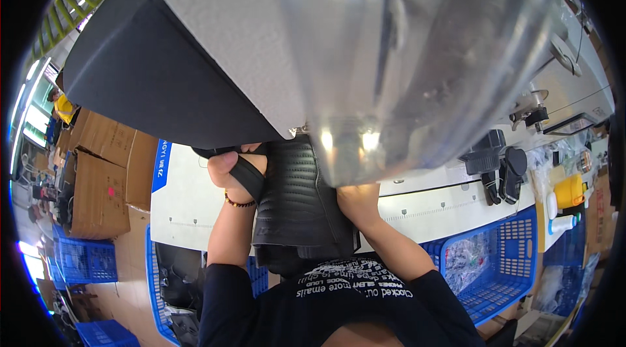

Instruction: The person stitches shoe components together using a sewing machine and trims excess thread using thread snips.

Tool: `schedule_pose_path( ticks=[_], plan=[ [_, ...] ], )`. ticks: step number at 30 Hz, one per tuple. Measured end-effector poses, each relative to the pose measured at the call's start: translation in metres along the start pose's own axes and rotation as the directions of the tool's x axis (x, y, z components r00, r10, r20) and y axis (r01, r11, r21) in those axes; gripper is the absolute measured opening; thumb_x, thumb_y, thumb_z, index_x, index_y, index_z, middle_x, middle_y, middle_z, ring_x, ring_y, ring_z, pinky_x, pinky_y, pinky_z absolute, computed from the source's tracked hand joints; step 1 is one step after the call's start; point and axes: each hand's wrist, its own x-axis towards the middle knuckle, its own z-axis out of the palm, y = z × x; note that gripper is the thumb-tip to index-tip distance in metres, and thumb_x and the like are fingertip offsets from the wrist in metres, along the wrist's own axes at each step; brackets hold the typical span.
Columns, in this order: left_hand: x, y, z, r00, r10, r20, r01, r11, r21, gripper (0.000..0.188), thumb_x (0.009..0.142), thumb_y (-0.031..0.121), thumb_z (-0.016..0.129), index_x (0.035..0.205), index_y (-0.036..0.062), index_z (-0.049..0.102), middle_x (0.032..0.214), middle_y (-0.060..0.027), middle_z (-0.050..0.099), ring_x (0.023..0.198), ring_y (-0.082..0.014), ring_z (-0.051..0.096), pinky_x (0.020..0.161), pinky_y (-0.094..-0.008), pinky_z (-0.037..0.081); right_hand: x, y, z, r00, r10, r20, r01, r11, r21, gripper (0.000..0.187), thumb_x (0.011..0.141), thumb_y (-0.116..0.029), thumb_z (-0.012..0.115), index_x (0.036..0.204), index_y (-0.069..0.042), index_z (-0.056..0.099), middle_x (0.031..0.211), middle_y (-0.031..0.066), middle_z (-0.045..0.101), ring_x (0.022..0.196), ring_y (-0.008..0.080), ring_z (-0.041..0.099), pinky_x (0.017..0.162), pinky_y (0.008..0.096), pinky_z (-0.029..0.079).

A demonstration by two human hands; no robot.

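A black padded piece with stitched ribs (293, 194) lies on the white sewing table (427, 207), its near end hanging over the front edge by my body. Its far end goes under the head of a big grey and black sewing machine (225, 27). My left hand (228, 167), with a beaded bracelet at the wrist, is closed on a black strap (248, 176) at the piece's left edge. At the right edge rests my right hand (357, 202). A clear plastic shield (417, 86) and the machine hide its fingers. The needle area is hidden too.
Black straps with plastic fittings (499, 164) lie on the table at the right. Blue baskets (486, 304) stand below the front edge, one holding clear plastic bags. Cardboard boxes (98, 197) are at the left. A yellow container (569, 190) and bottles stand far right.
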Motion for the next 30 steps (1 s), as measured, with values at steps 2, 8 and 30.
schedule_pose_path(
  ticks=[2,8,30],
  plan=[
    [0.004,-0.005,-0.030,1.000,0.015,-0.003,-0.015,0.999,-0.032,0.024,0.055,0.013,0.044,0.077,0.0049,0.046,0.074,-0.0059,0.046,0.060,-0.0161,0.040,0.056,-0.0258,0.034,-0.002,-0.001,0.002,1.000,0.023,-0.008,-0.023,1.000,0.012,0.010,0.074,-0.006,0.063,0.079,0.002,0.060,0.076,0.0102,0.061,0.067,0.0212,0.057,0.062,0.0302,0.043],
    [0.009,0.039,-0.185,0.857,-0.483,0.181,0.516,0.808,-0.285,0.029,0.082,0.034,0.051,0.083,0.0058,0.047,0.076,-0.0003,0.046,0.069,-0.0092,0.040,0.075,-0.0254,0.035,-0.004,-0.011,0.014,0.997,0.080,0.000,-0.080,0.993,0.090,0.013,0.074,-0.008,0.065,0.077,0.002,0.059,0.072,0.0083,0.061,0.063,0.0177,0.057,0.060,0.0288,0.043],
    [0.027,-0.032,-0.125,0.971,0.043,-0.236,-0.047,0.999,-0.013,0.034,0.081,0.036,0.047,0.077,0.0037,0.055,0.080,-0.0063,0.056,0.080,-0.0169,0.053,0.074,-0.0280,0.042,-0.009,0.007,-0.003,0.991,0.106,0.077,-0.111,0.992,0.066,0.042,0.073,-0.017,0.068,0.042,-0.002,0.045,0.038,-0.0019,0.041,0.035,0.0033,0.031,0.034,0.0251,0.022]
  ],
)
